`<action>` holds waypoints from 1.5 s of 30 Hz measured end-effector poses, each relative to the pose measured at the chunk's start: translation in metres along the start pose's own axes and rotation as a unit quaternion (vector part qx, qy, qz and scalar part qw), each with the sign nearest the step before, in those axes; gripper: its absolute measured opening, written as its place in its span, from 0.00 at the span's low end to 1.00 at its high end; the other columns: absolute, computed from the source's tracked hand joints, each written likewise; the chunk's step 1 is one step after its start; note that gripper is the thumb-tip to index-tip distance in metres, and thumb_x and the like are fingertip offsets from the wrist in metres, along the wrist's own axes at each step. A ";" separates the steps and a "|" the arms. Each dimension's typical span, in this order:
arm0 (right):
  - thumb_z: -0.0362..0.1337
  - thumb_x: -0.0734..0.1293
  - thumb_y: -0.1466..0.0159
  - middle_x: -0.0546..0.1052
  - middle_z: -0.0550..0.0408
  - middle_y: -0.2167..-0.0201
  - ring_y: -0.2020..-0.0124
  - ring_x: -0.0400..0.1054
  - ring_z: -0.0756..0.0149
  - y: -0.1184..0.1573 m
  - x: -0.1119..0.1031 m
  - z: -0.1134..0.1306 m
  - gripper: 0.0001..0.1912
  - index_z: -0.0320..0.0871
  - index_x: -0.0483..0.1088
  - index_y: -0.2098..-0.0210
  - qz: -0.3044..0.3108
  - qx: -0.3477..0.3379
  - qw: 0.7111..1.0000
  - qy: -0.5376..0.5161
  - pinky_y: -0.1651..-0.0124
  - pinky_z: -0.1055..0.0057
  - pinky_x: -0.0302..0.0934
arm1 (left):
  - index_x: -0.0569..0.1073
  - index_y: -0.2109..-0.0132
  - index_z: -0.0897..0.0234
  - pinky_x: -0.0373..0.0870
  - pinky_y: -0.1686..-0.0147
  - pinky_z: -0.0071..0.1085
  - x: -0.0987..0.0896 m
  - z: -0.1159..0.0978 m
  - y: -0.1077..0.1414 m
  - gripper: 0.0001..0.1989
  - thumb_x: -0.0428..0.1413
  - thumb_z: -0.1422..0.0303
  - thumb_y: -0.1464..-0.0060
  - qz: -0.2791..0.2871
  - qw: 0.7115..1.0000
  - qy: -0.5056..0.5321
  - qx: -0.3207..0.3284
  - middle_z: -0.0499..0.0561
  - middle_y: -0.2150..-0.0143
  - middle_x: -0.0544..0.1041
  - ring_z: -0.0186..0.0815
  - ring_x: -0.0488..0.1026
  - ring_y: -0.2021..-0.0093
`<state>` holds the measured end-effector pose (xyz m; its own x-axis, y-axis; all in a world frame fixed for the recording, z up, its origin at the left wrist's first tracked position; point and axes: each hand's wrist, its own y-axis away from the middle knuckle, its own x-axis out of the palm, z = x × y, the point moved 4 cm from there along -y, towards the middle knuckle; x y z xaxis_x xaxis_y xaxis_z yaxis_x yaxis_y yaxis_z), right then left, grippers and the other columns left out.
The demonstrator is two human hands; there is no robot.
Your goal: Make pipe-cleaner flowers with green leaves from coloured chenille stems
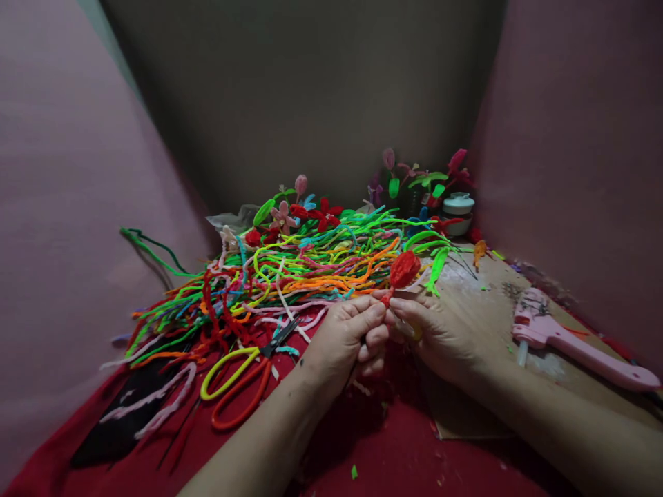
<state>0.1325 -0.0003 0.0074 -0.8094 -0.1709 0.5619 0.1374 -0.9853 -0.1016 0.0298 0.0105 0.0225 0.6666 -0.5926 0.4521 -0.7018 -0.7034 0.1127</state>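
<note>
A red pipe-cleaner flower bud (405,269) points upward between my hands, its narrow base pinched in the fingers. My left hand (357,331) is closed on the base from the left, thumb and forefinger together. From the right, my right hand (435,331) also pinches the base, its fingertips touching the left ones. Part of the lower end is hidden by the fingers. Just behind the hands lies a wide heap of pipe cleaners (311,283) in green, orange, red, yellow and pink. Scissors (265,352) with one yellow and one red handle lie left of my left hand.
A pink glue gun (580,345) rests on a brown board (476,407) at right. Finished pipe-cleaner flowers (326,214) and a lidded jar (458,212) stand at the back. A black flat object (117,421) lies on the red cloth (331,449) at left. Pink walls flank both sides.
</note>
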 end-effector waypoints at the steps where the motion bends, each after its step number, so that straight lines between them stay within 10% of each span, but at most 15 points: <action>1: 0.35 0.67 0.46 0.73 0.58 0.79 0.76 0.64 0.70 0.000 0.001 0.001 0.05 0.42 0.74 0.69 0.004 -0.008 1.000 0.002 0.72 0.73 0.59 | 0.68 0.68 0.67 0.52 0.90 0.16 0.000 0.001 0.000 0.10 0.54 0.63 0.46 0.012 1.000 0.018 -0.005 0.38 0.84 0.56 0.19 0.44 0.88; 8: 0.34 0.69 0.47 0.71 0.60 0.81 0.78 0.63 0.72 0.002 -0.001 0.003 0.02 0.43 0.75 0.73 -0.012 -0.023 1.000 0.002 0.71 0.74 0.59 | 0.68 0.67 0.67 0.51 0.92 0.16 -0.001 0.003 -0.001 0.07 0.52 0.66 0.44 0.083 0.994 0.068 -0.033 0.37 0.84 0.55 0.20 0.40 0.89; 13: 0.34 0.68 0.46 0.76 0.57 0.75 0.74 0.67 0.66 0.001 -0.003 0.001 0.07 0.45 0.75 0.67 -0.026 -0.030 0.999 0.010 0.70 0.70 0.60 | 0.66 0.70 0.65 0.52 0.87 0.20 -0.002 -0.001 -0.002 0.13 0.50 0.60 0.44 -0.016 0.987 -0.156 0.017 0.40 0.84 0.58 0.23 0.48 0.87; 19: 0.34 0.67 0.44 0.77 0.57 0.71 0.72 0.66 0.68 0.002 -0.007 -0.002 0.07 0.44 0.75 0.65 -0.060 -0.051 0.996 0.052 0.68 0.71 0.58 | 0.66 0.73 0.61 0.53 0.74 0.25 -0.004 -0.006 0.005 0.08 0.51 0.67 0.46 -0.191 0.794 -0.525 0.240 0.45 0.77 0.64 0.30 0.60 0.77; 22: 0.35 0.67 0.44 0.77 0.57 0.69 0.72 0.66 0.69 0.003 -0.006 -0.002 0.08 0.45 0.75 0.64 -0.056 -0.047 0.995 0.060 0.70 0.73 0.57 | 0.67 0.71 0.61 0.51 0.73 0.26 -0.005 -0.003 0.006 0.07 0.48 0.71 0.45 -0.182 0.760 -0.569 0.255 0.46 0.77 0.63 0.31 0.58 0.77; 25: 0.34 0.67 0.44 0.77 0.58 0.70 0.74 0.66 0.70 0.001 -0.006 -0.004 0.07 0.45 0.76 0.66 -0.041 -0.050 0.997 0.050 0.68 0.72 0.59 | 0.65 0.74 0.63 0.52 0.74 0.25 -0.005 -0.007 0.004 0.09 0.49 0.71 0.45 -0.174 0.805 -0.521 0.226 0.45 0.79 0.61 0.29 0.56 0.78; 30: 0.35 0.67 0.43 0.76 0.58 0.74 0.76 0.66 0.70 -0.001 -0.009 -0.009 0.05 0.44 0.75 0.68 -0.025 -0.013 1.000 0.010 0.68 0.71 0.60 | 0.64 0.72 0.64 0.47 0.86 0.21 -0.003 0.000 -0.001 0.11 0.50 0.63 0.44 -0.035 0.986 -0.161 0.028 0.39 0.84 0.55 0.23 0.45 0.86; 35: 0.37 0.69 0.45 0.73 0.60 0.80 0.79 0.64 0.73 0.002 -0.005 -0.006 0.07 0.44 0.76 0.66 -0.004 0.004 1.000 -0.012 0.68 0.73 0.60 | 0.67 0.67 0.65 0.47 0.92 0.18 0.002 0.005 -0.001 0.07 0.51 0.66 0.44 0.101 0.992 0.073 -0.036 0.37 0.84 0.53 0.22 0.38 0.88; 39: 0.36 0.68 0.44 0.73 0.60 0.79 0.77 0.64 0.73 0.003 -0.006 -0.003 0.07 0.43 0.76 0.66 -0.017 -0.019 1.000 0.010 0.70 0.74 0.59 | 0.67 0.64 0.65 0.49 0.90 0.18 0.000 0.005 -0.002 0.09 0.49 0.63 0.43 0.044 0.997 -0.055 -0.011 0.38 0.83 0.54 0.21 0.42 0.88; 41: 0.36 0.68 0.43 0.74 0.58 0.77 0.76 0.64 0.72 0.003 -0.007 -0.003 0.07 0.43 0.76 0.65 -0.025 -0.034 0.999 0.027 0.70 0.74 0.59 | 0.69 0.62 0.65 0.54 0.85 0.20 -0.004 0.001 -0.002 0.09 0.50 0.63 0.44 -0.045 0.964 -0.250 0.075 0.41 0.81 0.60 0.23 0.52 0.86; 45: 0.34 0.68 0.43 0.76 0.56 0.72 0.71 0.66 0.69 0.001 -0.008 -0.004 0.07 0.43 0.76 0.65 -0.032 -0.052 0.997 0.050 0.65 0.72 0.60 | 0.71 0.62 0.65 0.61 0.72 0.26 -0.003 -0.004 0.003 0.08 0.48 0.71 0.44 -0.158 0.750 -0.585 0.265 0.49 0.73 0.70 0.30 0.66 0.74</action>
<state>0.1370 -0.0001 -0.0005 -0.8677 -0.1017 0.4865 0.0286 -0.9874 -0.1554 0.0247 0.0113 0.0252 0.7600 -0.0830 -0.6446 -0.4700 -0.7552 -0.4569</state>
